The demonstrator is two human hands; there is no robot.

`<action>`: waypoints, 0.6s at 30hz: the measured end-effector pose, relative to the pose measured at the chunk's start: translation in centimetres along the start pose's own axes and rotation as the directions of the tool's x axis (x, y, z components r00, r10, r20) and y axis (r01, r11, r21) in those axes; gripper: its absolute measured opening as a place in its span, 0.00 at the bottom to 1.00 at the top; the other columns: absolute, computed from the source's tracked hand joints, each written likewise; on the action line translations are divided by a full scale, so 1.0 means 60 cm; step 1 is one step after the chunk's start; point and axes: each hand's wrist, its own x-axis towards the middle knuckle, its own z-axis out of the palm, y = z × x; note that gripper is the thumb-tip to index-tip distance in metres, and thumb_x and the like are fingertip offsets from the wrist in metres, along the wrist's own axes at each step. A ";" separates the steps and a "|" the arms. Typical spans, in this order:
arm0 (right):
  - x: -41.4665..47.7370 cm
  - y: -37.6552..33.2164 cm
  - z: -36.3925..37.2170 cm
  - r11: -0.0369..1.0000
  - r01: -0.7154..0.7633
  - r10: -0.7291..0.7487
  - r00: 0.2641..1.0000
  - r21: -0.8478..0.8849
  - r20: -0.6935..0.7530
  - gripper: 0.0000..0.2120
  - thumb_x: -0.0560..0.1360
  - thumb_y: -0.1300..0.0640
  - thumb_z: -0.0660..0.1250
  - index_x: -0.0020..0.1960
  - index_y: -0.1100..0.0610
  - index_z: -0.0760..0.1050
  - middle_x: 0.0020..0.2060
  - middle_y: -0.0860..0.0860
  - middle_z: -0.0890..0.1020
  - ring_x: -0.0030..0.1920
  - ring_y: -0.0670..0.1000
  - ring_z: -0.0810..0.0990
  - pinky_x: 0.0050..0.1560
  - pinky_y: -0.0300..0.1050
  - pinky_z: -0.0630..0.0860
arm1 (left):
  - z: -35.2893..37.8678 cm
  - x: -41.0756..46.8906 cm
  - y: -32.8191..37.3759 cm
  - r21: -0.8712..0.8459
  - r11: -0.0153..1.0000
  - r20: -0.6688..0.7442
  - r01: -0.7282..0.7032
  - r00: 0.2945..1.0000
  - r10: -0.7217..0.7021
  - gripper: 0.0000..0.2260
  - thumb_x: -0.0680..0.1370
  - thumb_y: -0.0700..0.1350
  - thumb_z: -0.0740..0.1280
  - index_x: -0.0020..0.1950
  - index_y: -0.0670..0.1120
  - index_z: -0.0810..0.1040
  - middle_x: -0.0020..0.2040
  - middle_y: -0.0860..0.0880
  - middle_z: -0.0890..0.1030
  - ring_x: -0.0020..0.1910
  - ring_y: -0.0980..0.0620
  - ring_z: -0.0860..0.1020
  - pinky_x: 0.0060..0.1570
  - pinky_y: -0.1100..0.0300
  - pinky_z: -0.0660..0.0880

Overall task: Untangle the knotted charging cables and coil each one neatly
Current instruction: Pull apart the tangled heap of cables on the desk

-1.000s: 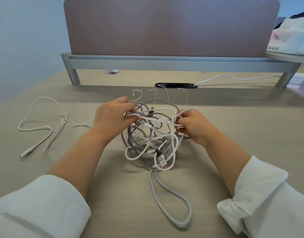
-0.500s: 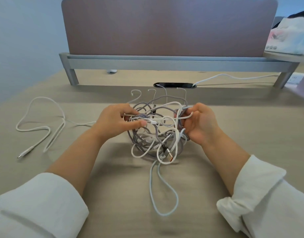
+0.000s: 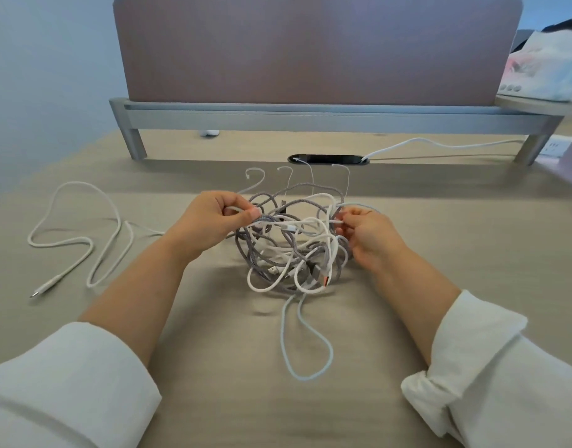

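A knotted bundle of white and grey braided charging cables (image 3: 287, 250) is lifted slightly above the wooden desk (image 3: 472, 253) at its middle. My left hand (image 3: 213, 221) pinches a white strand at the bundle's upper left. My right hand (image 3: 368, 234) pinches another white strand at the upper right. A pale loop (image 3: 307, 344) hangs from the bundle toward me and lies on the desk. An orange-tipped plug (image 3: 326, 281) shows at the bundle's lower right. A separate white cable (image 3: 84, 240) lies loose on the desk at the left, its plug end toward the desk's near left.
A brown divider panel (image 3: 310, 50) on a grey metal rail (image 3: 310, 119) closes the back of the desk. A black cable slot (image 3: 326, 159) sits below it, with a white cord (image 3: 439, 144) running right. A tissue pack (image 3: 546, 69) rests on a shelf at the far right.
Both hands have shifted their hold on the tangle, and the right hand now pinches a strand with its fingertips. The bundle has turned a little and the loop below it lies longer on the desk.
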 end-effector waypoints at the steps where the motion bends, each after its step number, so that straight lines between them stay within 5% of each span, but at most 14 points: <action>1: 0.001 0.000 -0.002 0.986 0.061 -0.060 0.998 -0.156 0.010 0.13 0.78 0.70 0.56 0.39 0.59 0.72 0.31 0.55 0.73 0.21 0.43 0.71 0.23 0.33 0.70 | -0.001 0.000 0.000 0.019 1.000 -0.013 -0.012 1.000 0.012 0.05 0.72 0.45 0.72 0.35 0.48 0.80 0.19 0.56 0.65 0.24 0.56 0.59 0.26 0.69 0.59; 4: -0.001 0.001 -0.010 0.855 0.204 -0.166 0.979 -0.477 0.121 0.15 0.77 0.68 0.57 0.43 0.51 0.76 0.30 0.51 0.73 0.26 0.42 0.70 0.25 0.32 0.67 | -0.001 -0.001 0.002 0.197 0.979 -0.010 -0.054 0.998 0.057 0.04 0.69 0.47 0.74 0.36 0.52 0.81 0.19 0.58 0.71 0.22 0.59 0.65 0.26 0.72 0.62; 8: -0.003 0.003 -0.016 0.924 0.180 -0.126 0.977 -0.336 0.174 0.11 0.78 0.66 0.60 0.41 0.56 0.77 0.29 0.50 0.71 0.26 0.43 0.66 0.27 0.33 0.63 | -0.007 0.002 -0.008 0.354 0.934 -0.033 -0.053 0.997 0.069 0.05 0.68 0.52 0.74 0.34 0.57 0.80 0.28 0.58 0.78 0.28 0.61 0.71 0.35 0.64 0.67; 11: 0.006 0.010 -0.013 0.956 0.061 -0.047 0.997 -0.288 0.055 0.14 0.79 0.66 0.57 0.37 0.59 0.74 0.29 0.53 0.72 0.29 0.46 0.68 0.31 0.37 0.68 | -0.004 0.004 -0.016 0.232 0.967 -0.155 -0.109 0.977 0.147 0.07 0.71 0.49 0.72 0.33 0.54 0.78 0.30 0.50 0.78 0.28 0.58 0.70 0.34 0.63 0.67; 14: 0.010 0.012 -0.006 0.966 0.033 -0.041 0.999 -0.255 -0.026 0.14 0.80 0.65 0.55 0.38 0.62 0.73 0.31 0.55 0.73 0.30 0.49 0.70 0.36 0.40 0.71 | 0.003 0.003 -0.017 0.302 0.929 -0.297 -0.214 0.905 0.305 0.10 0.72 0.53 0.69 0.34 0.51 0.76 0.31 0.55 0.73 0.29 0.60 0.69 0.31 0.68 0.63; 18: -0.004 0.004 -0.009 0.734 0.262 -0.199 0.965 -0.626 0.170 0.12 0.79 0.65 0.57 0.51 0.53 0.76 0.32 0.48 0.75 0.31 0.42 0.71 0.31 0.28 0.69 | 0.007 0.001 -0.017 0.469 0.850 -0.357 -0.239 0.829 0.430 0.12 0.76 0.48 0.66 0.37 0.43 0.75 0.33 0.54 0.67 0.32 0.54 0.67 0.34 0.62 0.59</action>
